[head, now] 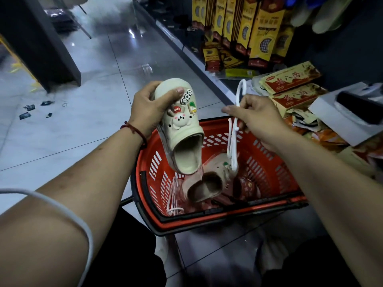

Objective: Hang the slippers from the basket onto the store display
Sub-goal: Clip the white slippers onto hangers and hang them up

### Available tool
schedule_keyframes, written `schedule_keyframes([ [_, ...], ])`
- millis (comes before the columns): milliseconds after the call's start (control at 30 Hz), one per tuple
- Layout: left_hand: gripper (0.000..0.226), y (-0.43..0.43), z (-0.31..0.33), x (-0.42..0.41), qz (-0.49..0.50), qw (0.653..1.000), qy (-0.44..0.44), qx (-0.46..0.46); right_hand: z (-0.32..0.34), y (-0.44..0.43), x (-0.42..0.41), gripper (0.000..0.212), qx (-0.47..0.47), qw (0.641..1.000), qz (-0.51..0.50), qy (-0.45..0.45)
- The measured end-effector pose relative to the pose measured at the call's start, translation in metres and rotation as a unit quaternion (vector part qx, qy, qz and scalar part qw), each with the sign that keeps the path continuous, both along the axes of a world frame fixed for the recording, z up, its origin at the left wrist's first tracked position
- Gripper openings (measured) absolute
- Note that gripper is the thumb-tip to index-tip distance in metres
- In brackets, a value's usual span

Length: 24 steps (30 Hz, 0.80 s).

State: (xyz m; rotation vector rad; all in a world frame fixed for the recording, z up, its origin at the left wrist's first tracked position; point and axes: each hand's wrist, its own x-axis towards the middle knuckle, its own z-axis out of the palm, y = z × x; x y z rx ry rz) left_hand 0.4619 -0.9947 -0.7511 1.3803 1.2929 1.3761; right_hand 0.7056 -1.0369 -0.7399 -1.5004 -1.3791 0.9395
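My left hand (pixel 148 109) grips a cream clog slipper (pixel 182 131) with cartoon charms by its toe, heel opening tilted down toward me, above the red basket (pixel 267 160). My right hand (pixel 253 119) pinches a white plastic hanger (pixel 234 141); its hook rises above my fingers and its long prongs hang down into the basket. A second cream slipper (pixel 209 184) lies in the basket, with the hanger's lower end at its upper. More white hangers (pixel 174 197) rest at the basket's left corner. Pale slippers (pixel 323 15) hang on the dark display at top right.
Yellow and brown insole packs (pixel 261 32) hang along the display on the right. Boxes and loose packs (pixel 290 83) are piled on the low shelf beside the basket. A dark pillar (pixel 43 44) stands at left on the glossy tile floor, with small scraps (pixel 29 110) scattered near it.
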Motion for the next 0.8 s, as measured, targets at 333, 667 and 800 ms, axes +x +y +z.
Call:
schedule_keyframes([
  [333, 0.038, -0.004, 0.006, 0.007, -0.030, 0.998, -0.053, -0.016, 0.001, -0.013, -0.022, 0.039, -0.022, 0.992, 0.044, -0.115],
  [667, 0.038, -0.006, 0.007, 0.011, -0.069, 0.994, -0.079, -0.024, -0.003, -0.010, -0.037, 0.038, -0.078, 0.992, 0.044, -0.083],
  [800, 0.042, -0.006, 0.006, 0.009, -0.111, 0.990, -0.069, -0.045, -0.009, -0.003, -0.036, 0.043, -0.082, 0.996, 0.008, -0.021],
])
